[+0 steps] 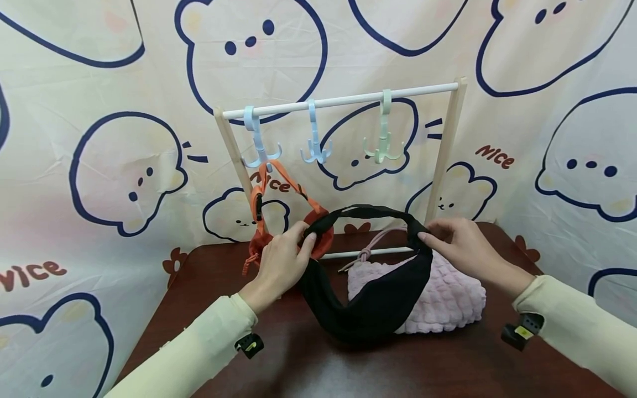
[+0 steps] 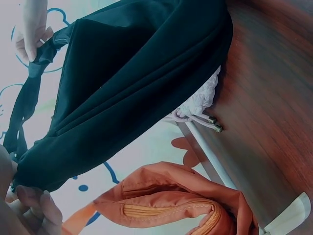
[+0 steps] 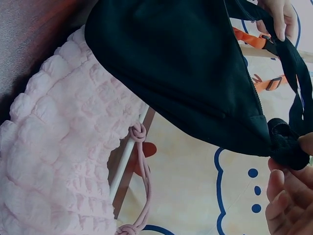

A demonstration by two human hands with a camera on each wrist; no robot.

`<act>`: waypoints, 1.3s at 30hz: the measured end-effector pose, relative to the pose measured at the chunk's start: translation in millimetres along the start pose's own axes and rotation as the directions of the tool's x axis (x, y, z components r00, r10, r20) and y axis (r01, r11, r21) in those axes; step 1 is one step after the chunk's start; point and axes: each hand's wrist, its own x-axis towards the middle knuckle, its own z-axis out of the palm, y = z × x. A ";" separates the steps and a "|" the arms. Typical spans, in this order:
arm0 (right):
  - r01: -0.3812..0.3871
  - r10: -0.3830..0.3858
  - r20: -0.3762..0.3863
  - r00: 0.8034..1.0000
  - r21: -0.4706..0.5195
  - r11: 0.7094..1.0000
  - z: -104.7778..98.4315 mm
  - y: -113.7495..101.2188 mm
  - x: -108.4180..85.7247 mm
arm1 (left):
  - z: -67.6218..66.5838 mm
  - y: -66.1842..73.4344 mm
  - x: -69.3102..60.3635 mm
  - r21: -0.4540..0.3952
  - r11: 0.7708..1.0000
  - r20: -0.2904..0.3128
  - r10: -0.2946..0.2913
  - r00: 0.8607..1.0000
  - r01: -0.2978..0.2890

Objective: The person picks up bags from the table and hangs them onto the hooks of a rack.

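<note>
A black shoulder bag (image 1: pixel 365 309) hangs between my two hands above the table, its strap arching over the top. My left hand (image 1: pixel 283 257) pinches the bag where strap and body meet on the left. At the matching spot on the right, my right hand (image 1: pixel 463 246) pinches the strap's knotted end, seen closely in the right wrist view. Behind the black bag, a pink quilted bag (image 1: pixel 448 296) with a knotted cord handle lies on the table. An orange bag (image 2: pixel 176 196) hangs by its strap from the left blue hook (image 1: pixel 259 145), partly hidden behind my left hand.
A small rack with a white rail (image 1: pixel 343 100) and wooden posts stands at the back of the dark brown table (image 1: pixel 318 370). A second blue hook (image 1: pixel 314 145) and a green hook (image 1: pixel 384 138) hang from the rail. Behind is a bear-print cloth (image 1: pixel 99 182).
</note>
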 end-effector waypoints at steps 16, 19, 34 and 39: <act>0.020 -0.020 -0.024 1.000 -0.023 1.000 2.9 -6.1 6.2 | -7.5 -0.4 3.4 0.010 1.000 -0.009 -0.010 1.000 0.010; 0.009 -0.010 -0.020 1.000 -0.017 1.000 3.4 -7.2 7.0 | -9.4 -0.7 3.3 0.001 1.000 -0.010 -0.019 1.000 0.019; 0.031 -0.031 -0.019 0.999 0.005 1.000 5.4 -12.3 13.5 | -11.8 -0.7 3.5 -0.009 1.000 -0.016 -0.027 0.999 0.027; 0.023 -0.022 -0.017 1.000 0.008 1.000 5.9 -13.4 15.6 | -12.4 -0.2 3.7 -0.017 0.999 -0.014 -0.027 1.000 0.027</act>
